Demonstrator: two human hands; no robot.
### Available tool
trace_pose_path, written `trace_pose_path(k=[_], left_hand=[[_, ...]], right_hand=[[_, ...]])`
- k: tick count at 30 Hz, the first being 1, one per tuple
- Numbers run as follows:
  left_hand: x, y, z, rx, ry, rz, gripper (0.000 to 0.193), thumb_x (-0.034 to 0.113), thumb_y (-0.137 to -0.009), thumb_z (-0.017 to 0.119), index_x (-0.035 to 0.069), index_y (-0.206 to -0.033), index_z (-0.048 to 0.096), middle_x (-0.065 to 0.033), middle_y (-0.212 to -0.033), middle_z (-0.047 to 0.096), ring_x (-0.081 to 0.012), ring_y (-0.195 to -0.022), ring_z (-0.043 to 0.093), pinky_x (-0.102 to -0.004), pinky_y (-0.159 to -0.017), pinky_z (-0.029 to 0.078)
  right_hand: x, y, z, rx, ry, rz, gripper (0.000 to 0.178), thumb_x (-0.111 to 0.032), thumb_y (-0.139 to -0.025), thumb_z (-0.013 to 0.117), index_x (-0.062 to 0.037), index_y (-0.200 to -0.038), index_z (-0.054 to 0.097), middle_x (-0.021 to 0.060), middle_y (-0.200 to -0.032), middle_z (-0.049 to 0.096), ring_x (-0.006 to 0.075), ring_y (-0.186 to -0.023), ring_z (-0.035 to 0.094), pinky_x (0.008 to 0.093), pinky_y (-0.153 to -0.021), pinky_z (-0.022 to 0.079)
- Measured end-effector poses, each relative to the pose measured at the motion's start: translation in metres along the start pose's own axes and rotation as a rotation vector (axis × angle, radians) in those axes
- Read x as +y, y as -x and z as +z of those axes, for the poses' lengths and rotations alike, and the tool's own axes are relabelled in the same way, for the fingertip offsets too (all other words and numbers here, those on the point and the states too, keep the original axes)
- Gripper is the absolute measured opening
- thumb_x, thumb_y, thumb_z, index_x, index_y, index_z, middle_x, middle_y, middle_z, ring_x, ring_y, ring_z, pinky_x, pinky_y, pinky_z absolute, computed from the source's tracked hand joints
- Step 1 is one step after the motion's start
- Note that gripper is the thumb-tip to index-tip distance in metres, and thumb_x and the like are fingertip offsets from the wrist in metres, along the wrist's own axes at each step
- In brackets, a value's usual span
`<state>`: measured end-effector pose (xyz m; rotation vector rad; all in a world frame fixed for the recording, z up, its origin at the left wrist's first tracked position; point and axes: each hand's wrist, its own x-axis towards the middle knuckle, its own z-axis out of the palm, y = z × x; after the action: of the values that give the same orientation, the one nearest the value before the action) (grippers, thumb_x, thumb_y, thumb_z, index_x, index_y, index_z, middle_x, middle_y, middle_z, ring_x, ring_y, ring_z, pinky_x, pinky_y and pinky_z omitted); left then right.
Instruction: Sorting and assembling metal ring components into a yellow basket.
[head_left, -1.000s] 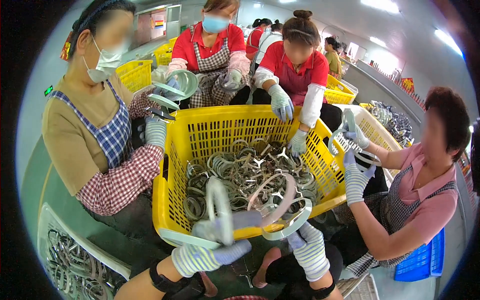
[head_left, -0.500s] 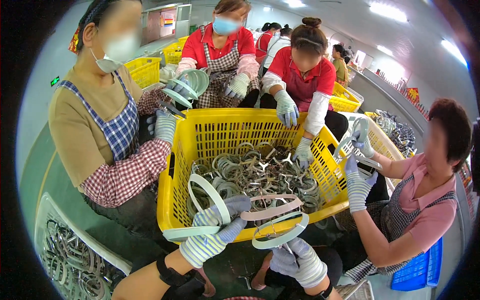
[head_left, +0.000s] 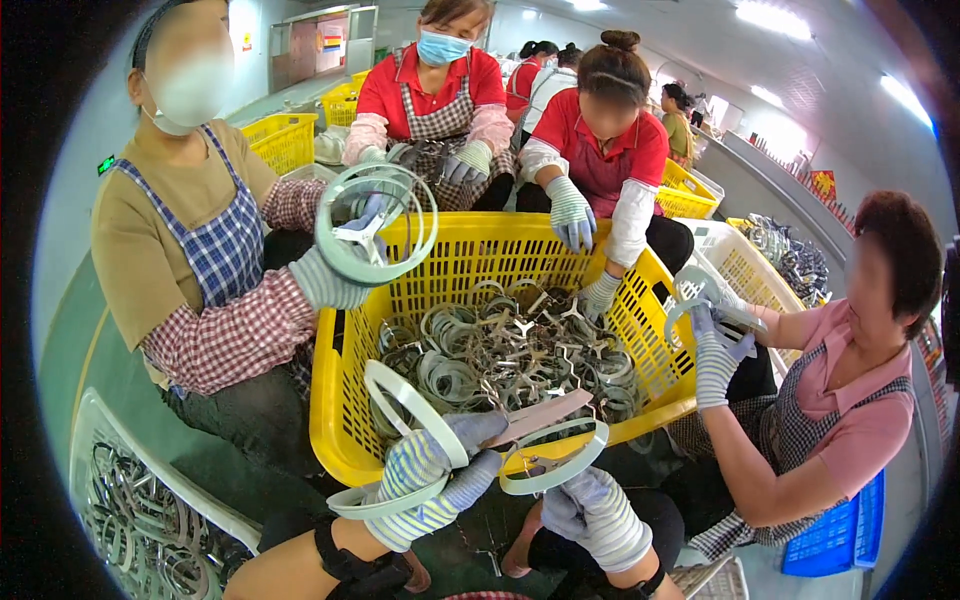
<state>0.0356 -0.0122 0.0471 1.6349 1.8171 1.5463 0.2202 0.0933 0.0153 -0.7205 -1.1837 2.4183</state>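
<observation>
My left hand [head_left: 425,485], in a striped glove, is closed around two pale green metal rings [head_left: 415,405]; one stands up in front of its fingers, the other sticks out low beside the palm. Its fingertips also touch a pinkish ring [head_left: 545,415], seen nearly edge-on. Close by on the right, my right hand [head_left: 600,520], gloved alike, grips another pale green ring [head_left: 555,468] at its lower side. Both hands are at the near rim of a yellow basket [head_left: 335,420], which holds many loose rings and three-armed metal brackets [head_left: 522,327].
A co-worker at left holds pale green rings [head_left: 338,258] over the basket's left corner. Another at right holds rings [head_left: 688,305]. Across the basket, a co-worker's gloved hand [head_left: 600,295] reaches in. A white crate [head_left: 165,455] of metal parts stands at lower left, a blue crate [head_left: 830,535] at lower right.
The pinkish ring has turned to nearly edge-on. My left hand's rings have shifted slightly down and left. The left co-worker's rings have come lower and nearer, now facing me.
</observation>
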Motion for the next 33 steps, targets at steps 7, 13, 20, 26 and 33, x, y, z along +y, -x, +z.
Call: trace_pose_path(k=[7, 13, 20, 26, 33], left_hand=[[-0.015, -0.005, 0.002, -0.038, -0.052, 0.140, 0.025, 0.009, -0.076, 0.065, 0.004, -0.100, 0.063, -0.0142, -0.097, 0.065, -0.0303, -0.087, 0.063, -0.0359, -0.077, 0.050], [-0.029, -0.015, 0.006, -0.024, -0.037, 0.155, 0.026, 0.011, -0.077, 0.064, 0.006, -0.103, 0.064, -0.0135, -0.099, 0.064, -0.0285, -0.087, 0.062, -0.0349, -0.076, 0.050], [-0.060, -0.022, 0.017, -0.499, 0.471, -0.337, 0.038, 0.035, -0.095, 0.045, 0.002, -0.096, 0.065, -0.0053, -0.070, 0.062, -0.0139, -0.060, 0.055, -0.0278, -0.057, 0.045], [-0.083, -0.029, 0.027, -0.911, -0.015, 0.285, 0.040, 0.032, -0.084, 0.056, 0.001, -0.109, 0.056, -0.0195, -0.079, 0.059, -0.0314, -0.077, 0.061, -0.0368, -0.071, 0.050], [-0.062, -0.054, 0.012, -0.223, -0.037, 0.312, 0.032, 0.009, -0.081, 0.056, 0.005, -0.112, 0.060, -0.0174, -0.100, 0.062, -0.0326, -0.089, 0.063, -0.0373, -0.077, 0.052]], right_hand=[[-0.002, -0.011, -0.003, 0.021, 0.039, 0.005, 0.036, -0.038, -0.085, 0.063, -0.0060, -0.073, 0.051, 0.0001, -0.051, 0.040, 0.0094, -0.039, 0.034, 0.0237, -0.041, 0.026], [-0.003, -0.024, -0.012, -0.014, 0.098, -0.027, 0.034, -0.036, -0.082, 0.065, -0.0062, -0.075, 0.051, 0.0007, -0.055, 0.043, 0.0100, -0.041, 0.036, 0.0235, -0.041, 0.028], [0.009, -0.055, -0.029, -0.071, 0.097, -0.405, 0.037, -0.041, -0.083, 0.063, -0.0055, -0.078, 0.055, 0.0067, -0.068, 0.054, 0.0164, -0.061, 0.052, 0.0271, -0.057, 0.042], [0.021, -0.073, -0.041, 0.026, 0.345, -0.200, 0.041, -0.027, -0.080, 0.066, 0.0017, -0.109, 0.059, 0.0082, -0.096, 0.063, 0.0167, -0.082, 0.060, 0.0287, -0.074, 0.048], [-0.008, -0.071, -0.035, 0.131, -0.191, -0.244, 0.017, -0.018, -0.084, 0.061, -0.0022, -0.089, 0.059, 0.0063, -0.091, 0.059, 0.0191, -0.088, 0.057, 0.0339, -0.085, 0.045]])
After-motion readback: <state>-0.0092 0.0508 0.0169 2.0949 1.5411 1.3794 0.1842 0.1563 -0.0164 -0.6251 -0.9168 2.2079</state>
